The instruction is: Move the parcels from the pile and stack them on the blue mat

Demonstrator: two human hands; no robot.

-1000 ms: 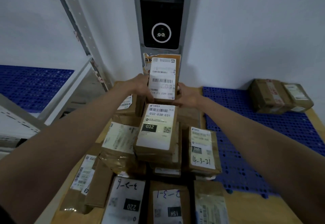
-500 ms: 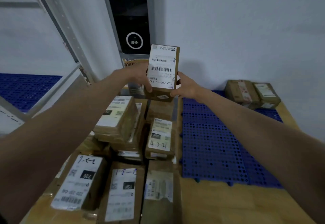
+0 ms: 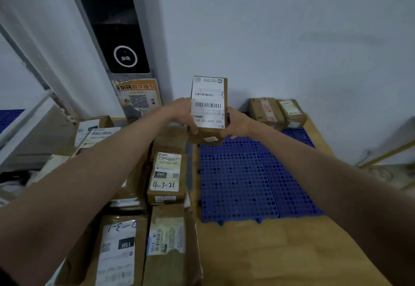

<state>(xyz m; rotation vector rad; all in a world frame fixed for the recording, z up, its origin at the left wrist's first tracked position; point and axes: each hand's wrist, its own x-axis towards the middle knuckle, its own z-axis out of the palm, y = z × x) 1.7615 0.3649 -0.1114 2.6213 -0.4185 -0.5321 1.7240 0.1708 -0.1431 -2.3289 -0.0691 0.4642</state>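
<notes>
**Carrying One Parcel to the Blue Mat**

While I hold this parcel (image 3: 208, 108) up in the air, both my hands wrap around its low end. My left hand (image 3: 183, 115) curls its fingers on the left side, and my right hand (image 3: 238, 124) curls on the right side. It stands tall, with its white label facing me, just over the near-left corner of the blue mat (image 3: 247, 182).

To do this step well, I think I should keep both hands tight and move slowly to the right. Two parcels (image 3: 277, 111) already sit at the far end of the mat, by the wall. I would lay mine flat on top of them or right beside them, so the stack stays neat and does not tip.

On my left is the pile (image 3: 166, 178) with many brown boxes still waiting. The mat lies on a wooden desk (image 3: 269, 252). It is blue plastic, full of little holes. Behind everything is a plain white wall (image 3: 292, 27), and a dark panel (image 3: 116, 27) with a round ring stands in the corner, with an orange poster (image 3: 137, 97) under it.
</notes>
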